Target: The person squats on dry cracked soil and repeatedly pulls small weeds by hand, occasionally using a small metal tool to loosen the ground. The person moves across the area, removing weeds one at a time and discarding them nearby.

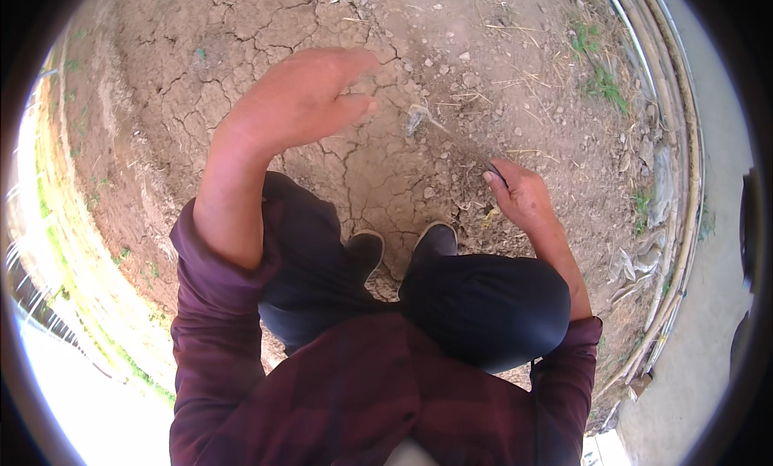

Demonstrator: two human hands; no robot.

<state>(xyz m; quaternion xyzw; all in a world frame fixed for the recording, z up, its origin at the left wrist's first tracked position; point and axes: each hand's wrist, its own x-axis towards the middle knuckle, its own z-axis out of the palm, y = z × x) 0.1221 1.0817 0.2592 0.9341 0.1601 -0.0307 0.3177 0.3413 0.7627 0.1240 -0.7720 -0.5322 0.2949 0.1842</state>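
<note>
My left hand hangs above cracked dry soil, somewhat blurred. Its thumb stands apart from the fingers, and I see nothing held in it. To the right, my right hand is closed around the dark handle of a hand tool. The tool's far end points up and left towards the loosened dirt; it is too blurred to name. A pale crumpled scrap with a strand lies on the ground between my two hands.
My shoes rest on the soil below my bent knees. Small stones and straw are scattered at the upper right. Long poles edge a paved strip along the right. Green weeds grow beside the poles.
</note>
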